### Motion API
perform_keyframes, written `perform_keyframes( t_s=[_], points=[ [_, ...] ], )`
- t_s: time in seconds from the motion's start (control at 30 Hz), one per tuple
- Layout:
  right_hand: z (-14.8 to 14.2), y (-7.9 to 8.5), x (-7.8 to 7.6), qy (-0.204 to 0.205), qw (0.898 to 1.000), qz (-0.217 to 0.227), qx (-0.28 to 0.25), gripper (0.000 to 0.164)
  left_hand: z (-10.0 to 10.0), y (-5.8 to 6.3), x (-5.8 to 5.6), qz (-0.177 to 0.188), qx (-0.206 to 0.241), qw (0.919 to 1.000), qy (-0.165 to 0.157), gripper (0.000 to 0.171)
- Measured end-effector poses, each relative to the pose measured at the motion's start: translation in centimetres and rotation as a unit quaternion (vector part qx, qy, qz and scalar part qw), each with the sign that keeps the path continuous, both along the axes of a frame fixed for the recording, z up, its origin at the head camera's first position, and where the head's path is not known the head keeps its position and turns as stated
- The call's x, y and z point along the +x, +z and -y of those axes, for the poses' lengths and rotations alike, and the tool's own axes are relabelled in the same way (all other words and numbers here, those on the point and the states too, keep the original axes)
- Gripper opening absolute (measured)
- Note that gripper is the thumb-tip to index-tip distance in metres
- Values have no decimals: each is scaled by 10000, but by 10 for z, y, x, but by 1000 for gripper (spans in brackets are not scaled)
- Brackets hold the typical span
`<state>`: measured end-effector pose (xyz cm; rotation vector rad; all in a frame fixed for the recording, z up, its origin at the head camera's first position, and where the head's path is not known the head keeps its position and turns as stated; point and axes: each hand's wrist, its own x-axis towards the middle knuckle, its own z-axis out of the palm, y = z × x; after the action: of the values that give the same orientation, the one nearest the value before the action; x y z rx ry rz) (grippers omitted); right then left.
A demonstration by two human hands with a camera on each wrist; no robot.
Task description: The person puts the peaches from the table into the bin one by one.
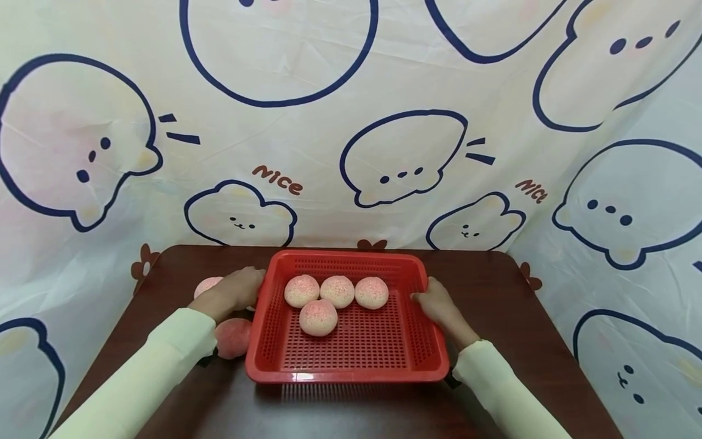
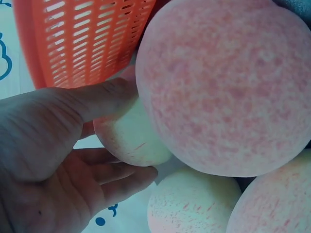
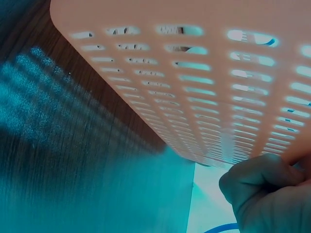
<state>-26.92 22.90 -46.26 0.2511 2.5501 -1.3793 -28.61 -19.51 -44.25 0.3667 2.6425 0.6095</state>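
A red perforated plastic basket point(image 1: 351, 373) is in the middle of the head view, with several pink-speckled peaches point(image 1: 318, 317) grouped toward its back left. My right hand point(image 1: 436, 302) grips the basket's right rim; its curled fingers also show against the wall in the right wrist view. At the basket's left side is my left hand point(image 1: 241, 289). In the left wrist view its thumb and fingers lie around a pale peach point(image 2: 133, 138), which is mostly hidden from above. A larger-looking peach point(image 2: 223, 87) covers part of that view.
Beside my left forearm lie a darker pink peach point(image 1: 233, 338) and another peach point(image 1: 208, 285), partly hidden by the wrist. The dark brown table point(image 1: 526, 341) extends around the basket. A cartoon-printed cloth point(image 1: 329, 146) hangs behind and at both sides.
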Motion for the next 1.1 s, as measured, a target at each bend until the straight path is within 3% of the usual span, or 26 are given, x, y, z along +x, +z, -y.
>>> perform_keyframes(
  t_s=[0.2, 0.4, 0.63, 0.9, 1.1],
  points=[
    [0, -3, -1, -8, 10000, 25, -13, 30, 2, -4, 0, -331, -62, 9993, -138, 24],
    [-1, -4, -1, -40, 10000, 7, -69, 30, 2, -4, 0, -339, 109, 9990, -254, 19],
    [-2, -4, -2, -14, 10000, 1, -71, 31, 3, -1, -1, -253, 18, 9991, -325, 26],
    [-2, -6, 0, -21, 9999, -13, -109, 31, 4, -6, -5, -325, 65, 9991, -251, 24],
    [-1, -5, 0, -54, 10000, -21, -55, 33, 5, 3, -9, -565, -35, 9983, -148, 18]
  ],
)
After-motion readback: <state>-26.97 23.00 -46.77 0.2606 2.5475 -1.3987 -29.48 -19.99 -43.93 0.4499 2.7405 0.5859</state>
